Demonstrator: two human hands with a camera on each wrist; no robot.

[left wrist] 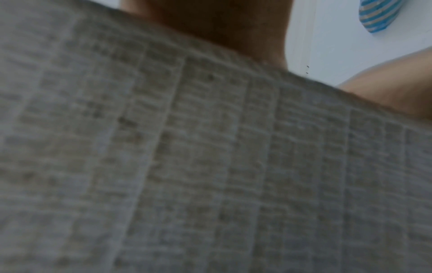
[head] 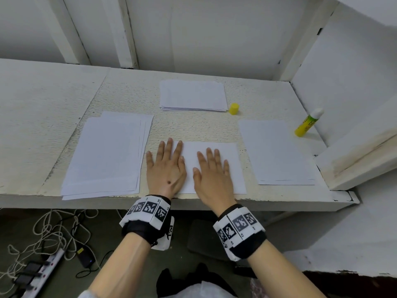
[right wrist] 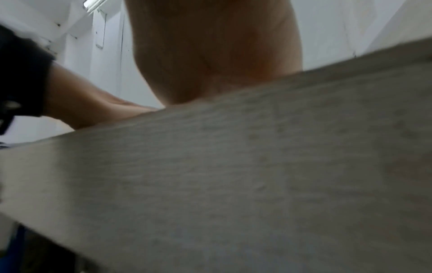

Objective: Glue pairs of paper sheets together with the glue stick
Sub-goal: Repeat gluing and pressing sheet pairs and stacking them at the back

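While both wrist views show only the blurred desk (right wrist: 257,175) edge, the head view shows the left hand (head: 166,168) and right hand (head: 211,175) pressing flat, fingers straight, on the sheet (head: 214,153), with the uncapped glue stick (head: 308,123) well right of it.

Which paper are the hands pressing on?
The middle sheet at the table's front edge. Both the left hand and right hand lie flat on it; the other three piles are untouched.

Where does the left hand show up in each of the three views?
Head: left hand flat on the white paper sheet, centre.
Left wrist: dark palm at top centre.
Right wrist: at left edge, beside the black wrist strap.
Shared landmark: the white shelf's front edge.
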